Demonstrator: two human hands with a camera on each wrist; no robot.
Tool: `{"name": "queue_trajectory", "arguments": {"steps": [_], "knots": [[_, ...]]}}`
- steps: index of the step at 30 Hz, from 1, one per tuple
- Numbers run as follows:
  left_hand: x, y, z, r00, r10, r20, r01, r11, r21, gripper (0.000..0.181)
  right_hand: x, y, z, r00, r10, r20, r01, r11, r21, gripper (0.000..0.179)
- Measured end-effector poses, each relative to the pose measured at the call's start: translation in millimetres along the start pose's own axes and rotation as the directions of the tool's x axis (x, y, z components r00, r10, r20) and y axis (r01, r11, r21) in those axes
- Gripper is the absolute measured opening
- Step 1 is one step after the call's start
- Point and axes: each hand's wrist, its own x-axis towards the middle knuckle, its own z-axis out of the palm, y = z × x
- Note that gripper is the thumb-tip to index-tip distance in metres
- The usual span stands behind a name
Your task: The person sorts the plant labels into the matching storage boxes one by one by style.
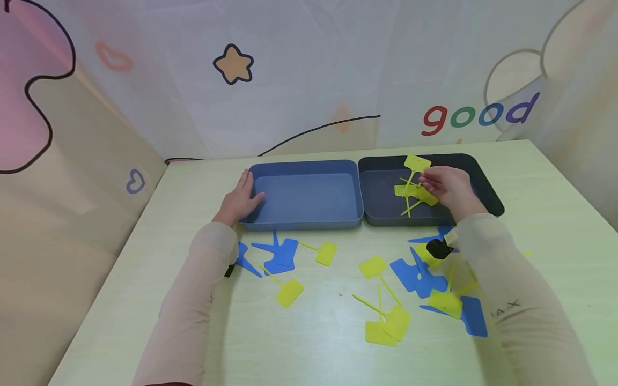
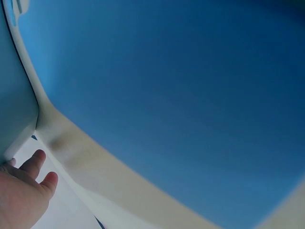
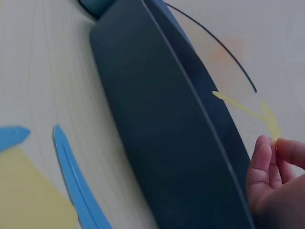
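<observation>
My right hand [image 1: 450,186] pinches a yellow plant label [image 1: 417,163] between thumb and fingers, above the black tray [image 1: 381,220]. In the right wrist view the held label [image 3: 243,109] shows its thin stem sticking out past the fingertips. Below it, several yellow labels [image 1: 407,191] lie crossed in the black tray. At the left end of the blue-grey tray [image 1: 309,201], my left hand [image 1: 238,199] rests on the rim, fingers extended and thumb over the inside. A large blue surface [image 2: 167,95] fills most of the left wrist view, close to the camera.
On the table in front of the trays lie scattered labels: blue ones [image 1: 285,254] and a yellow one [image 1: 289,292] at left, yellow ones [image 1: 386,327] at centre, and a mixed group [image 1: 425,281] partly under the right forearm. A printed cloth [image 1: 299,80] hangs behind the table.
</observation>
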Motion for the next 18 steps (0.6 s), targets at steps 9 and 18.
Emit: {"name": "queue_trajectory", "arguments": {"steps": [9, 18], "knots": [[0.4, -1.0, 1.3, 1.0, 0.002, -0.002, -0.002, 1.0, 0.005, 0.074, 14.9, 6.4, -23.2, 0.975, 0.045, -0.216, -0.039, 0.999, 0.03, 0.007], [-0.8, -2.2, 0.5, 1.0, 0.009, -0.006, -0.009, 1.0, -0.011, 0.075, 22.6, 11.6, -29.2, 0.942, 0.005, -0.337, -0.042, 0.994, -0.101, 0.017]]}}
